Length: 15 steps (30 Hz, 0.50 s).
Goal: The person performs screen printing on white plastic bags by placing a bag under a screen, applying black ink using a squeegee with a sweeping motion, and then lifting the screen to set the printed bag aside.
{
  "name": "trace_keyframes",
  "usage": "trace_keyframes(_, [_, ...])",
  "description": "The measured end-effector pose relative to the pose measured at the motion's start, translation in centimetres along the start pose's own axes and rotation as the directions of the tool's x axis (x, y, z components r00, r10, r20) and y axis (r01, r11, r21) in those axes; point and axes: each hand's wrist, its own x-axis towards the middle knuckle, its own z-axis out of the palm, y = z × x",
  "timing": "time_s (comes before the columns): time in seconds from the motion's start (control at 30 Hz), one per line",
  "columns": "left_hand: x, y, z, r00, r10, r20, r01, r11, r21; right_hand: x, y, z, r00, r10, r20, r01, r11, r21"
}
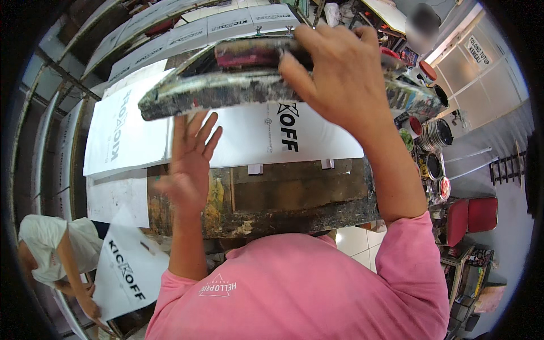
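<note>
A paint-crusted screen-printing frame (226,93) is raised above the worktable, its near edge toward me. Over it, my right hand (343,73) is closed at the end of a squeegee (249,55) with a red-stained bar; the hand hides part of both. My left hand (190,164) is open, palm up and fingers spread, just below the frame's near edge, slightly blurred. I cannot tell whether its fingertips touch the frame. Beneath lies a white sheet (243,136) with black print. Another white printed sheet (127,130) lies to the left.
At lower left, a co-worker (59,249) handles a printed sheet (127,266). Racks (71,85) holding printed sheets stand left and behind. Paint cans (433,136) line the right side, near a red chair (473,218). The stained worktable edge (294,209) runs before me.
</note>
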Motion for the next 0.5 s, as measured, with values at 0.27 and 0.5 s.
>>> trace_keyframes(0.27, [-6.1,-9.5,-1.4,0.895,-0.386,-0.224,0.083,-0.351,0.933,5.1,1.6,-1.2,0.999,0.054,0.008,-0.054,0.992,0.113])
trace_keyframes(0.5, [-4.4,-10.1,-1.4,0.837,-0.457,-0.301,0.214,-0.234,0.949,7.6,0.9,-0.7,0.988,0.153,-0.037,-0.153,0.988,0.001])
